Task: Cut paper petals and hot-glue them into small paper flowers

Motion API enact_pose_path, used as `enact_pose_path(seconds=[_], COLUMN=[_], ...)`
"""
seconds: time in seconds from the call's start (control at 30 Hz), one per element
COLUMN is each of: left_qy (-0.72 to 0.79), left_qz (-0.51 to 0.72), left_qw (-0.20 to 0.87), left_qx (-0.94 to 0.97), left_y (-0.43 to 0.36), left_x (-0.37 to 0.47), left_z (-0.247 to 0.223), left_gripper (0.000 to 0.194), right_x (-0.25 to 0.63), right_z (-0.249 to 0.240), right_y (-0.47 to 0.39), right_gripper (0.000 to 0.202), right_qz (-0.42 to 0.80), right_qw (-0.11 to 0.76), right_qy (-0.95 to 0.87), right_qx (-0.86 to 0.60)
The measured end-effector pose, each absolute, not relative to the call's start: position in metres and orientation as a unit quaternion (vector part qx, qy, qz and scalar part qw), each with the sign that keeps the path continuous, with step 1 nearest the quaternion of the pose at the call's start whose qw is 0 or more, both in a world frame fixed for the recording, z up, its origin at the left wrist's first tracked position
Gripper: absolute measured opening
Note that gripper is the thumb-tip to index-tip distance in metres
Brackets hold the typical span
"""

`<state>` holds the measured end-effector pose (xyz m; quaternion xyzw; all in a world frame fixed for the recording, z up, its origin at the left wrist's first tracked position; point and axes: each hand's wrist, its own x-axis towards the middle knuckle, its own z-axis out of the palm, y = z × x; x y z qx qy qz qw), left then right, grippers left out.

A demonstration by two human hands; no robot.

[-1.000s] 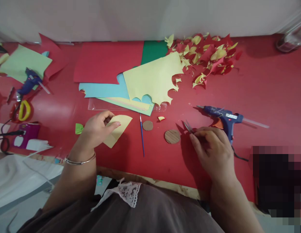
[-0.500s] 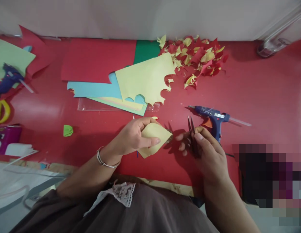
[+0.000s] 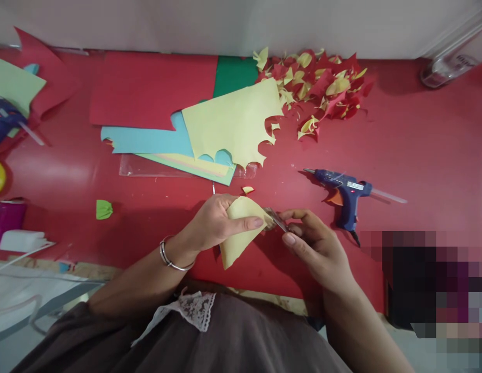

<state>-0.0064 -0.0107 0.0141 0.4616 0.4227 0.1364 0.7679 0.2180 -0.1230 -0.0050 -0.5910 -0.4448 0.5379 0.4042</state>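
My left hand [image 3: 221,220] is closed on a folded pale yellow paper piece [image 3: 239,243], with the thumb lying across it. Its pointed right end meets the tips of dark metal tweezers [image 3: 279,221]. My right hand [image 3: 319,246] pinches these tweezers between thumb and fingers. Whether their tips grip the paper is hard to make out. Beneath the left hand lies a thin stick with a silver tip [image 3: 213,188], mostly hidden. A small yellow and red paper scrap [image 3: 247,190] rests just beyond the fingers.
A blue glue gun [image 3: 344,191] lies to the right; another glue gun [image 3: 5,122] is far left. Coloured sheets, including a cut yellow sheet [image 3: 229,124], overlap at the back beside a pile of red and yellow scraps [image 3: 322,85]. A green paper piece [image 3: 104,209] sits left.
My right hand has moved left and brought the tweezers from upright, apart from the paper, to its pointed end. The folded paper has tilted, its lower corner now further down.
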Motion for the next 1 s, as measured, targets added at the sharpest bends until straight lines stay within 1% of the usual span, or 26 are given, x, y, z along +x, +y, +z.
enact_pose_path(seconds=[0.2, 0.4, 0.7, 1.0], left_qy=[0.400, 0.389, 0.366, 0.362], left_qz=[0.147, 0.154, 0.174, 0.176], left_qw=[0.781, 0.781, 0.782, 0.771], left_qx=[0.457, 0.464, 0.473, 0.493], left_y=[-0.0112, -0.0122, -0.0134, -0.0123], left_x=[-0.0052, -0.0023, 0.0004, 0.0014], left_z=[0.0151, 0.0117, 0.0101, 0.0117], left_gripper=[0.027, 0.032, 0.022, 0.024], right_x=[0.2223, 0.2220, 0.2189, 0.2184], right_z=[-0.0057, -0.0037, 0.0018, 0.0025], right_y=[-0.1259, -0.1262, -0.1226, -0.1219], right_gripper=[0.031, 0.032, 0.027, 0.024], right_qz=[0.510, 0.513, 0.487, 0.466], right_qw=[0.370, 0.341, 0.352, 0.354], right_qy=[-0.491, -0.509, -0.528, -0.541], right_qx=[-0.602, -0.602, -0.601, -0.604])
